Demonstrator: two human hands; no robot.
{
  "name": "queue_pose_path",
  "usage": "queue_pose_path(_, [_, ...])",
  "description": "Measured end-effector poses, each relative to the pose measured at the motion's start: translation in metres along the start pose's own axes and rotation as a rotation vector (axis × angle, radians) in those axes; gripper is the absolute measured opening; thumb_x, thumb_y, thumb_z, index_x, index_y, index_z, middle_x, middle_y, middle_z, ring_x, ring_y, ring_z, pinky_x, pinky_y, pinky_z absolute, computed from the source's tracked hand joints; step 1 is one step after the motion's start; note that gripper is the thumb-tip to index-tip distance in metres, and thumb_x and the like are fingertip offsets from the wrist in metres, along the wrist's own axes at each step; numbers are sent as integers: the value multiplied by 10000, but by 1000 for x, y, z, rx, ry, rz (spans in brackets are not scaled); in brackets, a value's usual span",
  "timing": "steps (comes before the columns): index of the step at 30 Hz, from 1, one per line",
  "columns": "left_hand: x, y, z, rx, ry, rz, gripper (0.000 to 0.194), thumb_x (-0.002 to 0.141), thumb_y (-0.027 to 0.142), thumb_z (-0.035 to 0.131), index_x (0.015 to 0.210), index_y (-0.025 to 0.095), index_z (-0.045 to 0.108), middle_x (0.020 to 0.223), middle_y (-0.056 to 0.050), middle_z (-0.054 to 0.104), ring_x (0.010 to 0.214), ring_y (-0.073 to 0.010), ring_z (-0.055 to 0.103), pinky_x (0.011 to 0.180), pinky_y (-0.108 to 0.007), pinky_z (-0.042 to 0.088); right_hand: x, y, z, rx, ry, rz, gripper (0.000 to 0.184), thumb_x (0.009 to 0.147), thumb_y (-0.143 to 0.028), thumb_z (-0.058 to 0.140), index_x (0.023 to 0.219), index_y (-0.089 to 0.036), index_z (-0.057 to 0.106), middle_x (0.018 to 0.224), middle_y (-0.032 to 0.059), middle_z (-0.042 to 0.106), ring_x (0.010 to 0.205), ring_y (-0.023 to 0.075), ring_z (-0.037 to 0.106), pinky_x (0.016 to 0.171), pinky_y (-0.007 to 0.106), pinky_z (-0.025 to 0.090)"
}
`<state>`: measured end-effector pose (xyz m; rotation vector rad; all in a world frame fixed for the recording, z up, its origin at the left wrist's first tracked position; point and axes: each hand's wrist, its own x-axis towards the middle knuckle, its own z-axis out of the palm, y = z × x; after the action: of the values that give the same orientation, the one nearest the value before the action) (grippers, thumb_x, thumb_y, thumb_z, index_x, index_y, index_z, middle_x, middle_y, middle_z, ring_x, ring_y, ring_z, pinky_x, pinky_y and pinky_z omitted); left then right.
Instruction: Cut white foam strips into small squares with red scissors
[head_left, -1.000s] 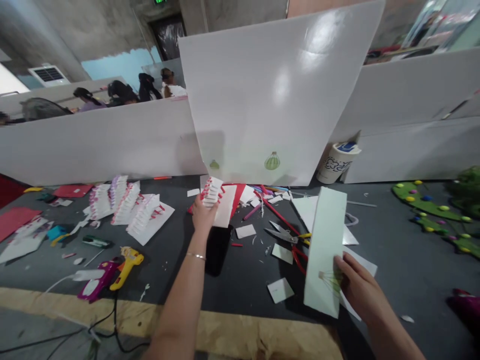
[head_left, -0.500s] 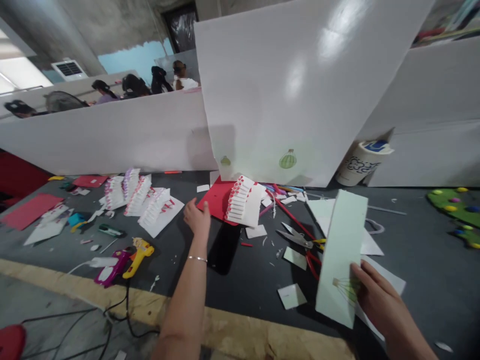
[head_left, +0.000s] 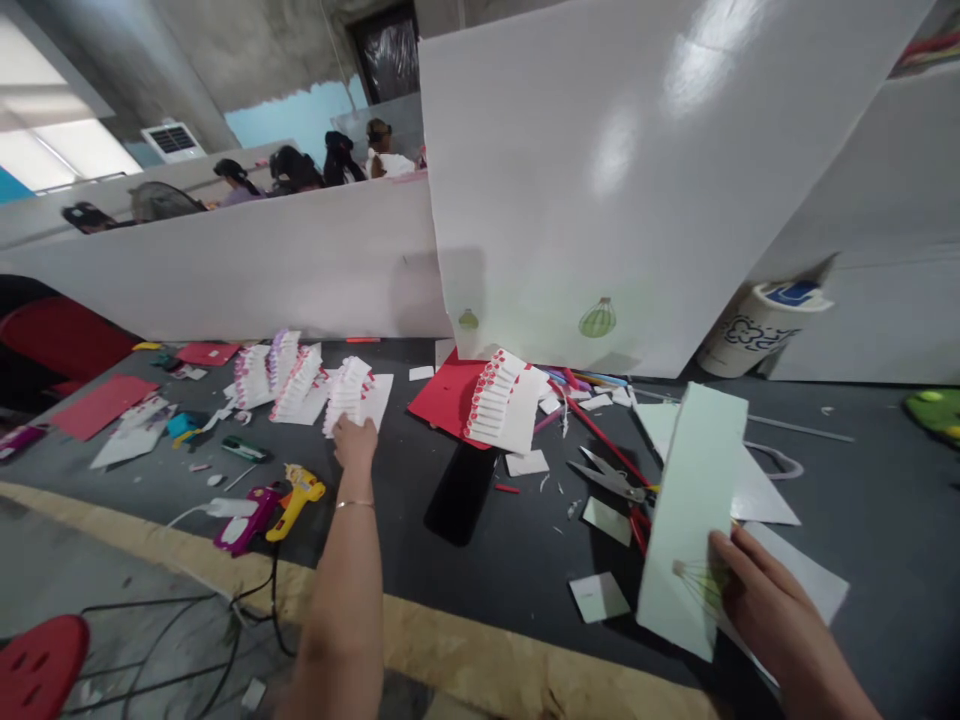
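Observation:
My left hand (head_left: 355, 440) reaches to the left middle of the table. Its fingers are closed on the lower edge of a white paper card (head_left: 375, 398) with pleated, pink-marked strips; the fingertips are partly hidden. On the right, my right hand (head_left: 765, 600) grips a long pale green card (head_left: 694, 500), held upright and tilted, with a green balloon drawing near its lower end. Behind that card lie scissors (head_left: 611, 482) with red handles, partly covered. Another pleated white card (head_left: 499, 405) rests on a red sheet (head_left: 439, 400), above a black phone (head_left: 461, 495).
Further pleated cards (head_left: 296, 385) lie at the left. Nearer the front edge are a yellow glue gun (head_left: 300, 500), a purple glue gun (head_left: 251, 525) and a green cutter (head_left: 244, 449). A white bucket (head_left: 754, 330) leans by tall white panels (head_left: 570, 180). Small paper squares (head_left: 598, 597) lie about.
My left hand has moved left, from beside the red sheet onto the pleated white card, which has turned and shifted. My right hand still holds the green card. The view has swung slightly left.

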<state>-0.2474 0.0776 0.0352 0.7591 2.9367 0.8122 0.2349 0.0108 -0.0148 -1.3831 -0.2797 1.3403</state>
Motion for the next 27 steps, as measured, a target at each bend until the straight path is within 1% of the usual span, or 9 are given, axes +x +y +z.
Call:
queue_pose_path(3, [-7,6,0,16,67,48,458,846,374,517,1245,154,485,1322,-222,493,1274,-359,450,1020,-579,358,1,-2,-1,-3,-47,7,373,498,-250,831,844,-275,694,831,-50,744,672,120,683,573,144,574])
queue_pose_path(5, [-1,11,-1,39,130,42,553,834,429,548,1288,136,429,1358,-245,453,1316,-370,395,1040,-600,319,0,-5,-1,0,-45,7,340,507,-245,822,819,-276,690,819,-51,745,666,123,684,575,149,577])
queue_pose_path(7, [12,15,-3,59,85,3,750,766,480,636,1348,99,356,1391,-279,416,1327,-391,375,1040,-605,316,-1,-8,0,9,-51,8,320,515,-242,818,805,-278,689,814,-48,748,658,128,684,578,161,582])
queue_pose_path(9, [24,17,-3,54,15,-6,841,713,459,697,1367,71,337,1381,-299,426,1302,-399,411,1018,-587,357,-2,-9,2,24,-63,16,314,516,-244,820,801,-274,692,813,-45,750,651,128,681,582,163,583])
queue_pose_path(14, [25,16,4,38,6,33,748,786,331,612,1417,100,284,1408,-269,416,1331,-358,396,1002,-533,401,-4,-6,7,59,-6,20,320,501,-238,822,793,-262,694,779,-58,745,609,99,660,553,126,556])
queue_pose_path(17, [16,16,12,32,7,42,796,794,443,601,1429,99,266,1401,-285,418,1330,-375,393,1019,-565,368,-4,-6,8,15,-54,-7,296,533,-264,799,809,-248,693,807,-49,745,633,106,672,576,138,560])
queue_pose_path(20, [12,22,22,27,4,34,948,753,570,613,1451,73,206,1378,-316,428,1318,-401,405,1055,-615,288,-5,-8,8,-21,-58,-11,283,541,-279,782,807,-252,688,816,-48,744,644,113,676,575,147,561])
queue_pose_path(24, [13,35,32,11,21,27,968,728,450,677,1462,71,172,1365,-301,440,1303,-379,435,1078,-559,296,-5,-7,8,-4,-27,-7,298,518,-264,799,791,-268,680,810,-50,742,652,119,677,550,153,559])
queue_pose_path(27, [15,38,30,3,45,12,942,730,345,669,1464,64,148,1360,-298,433,1293,-368,445,1062,-522,341,-3,-4,6,46,-15,5,325,496,-260,832,783,-257,680,795,-48,740,636,118,670,547,157,563])
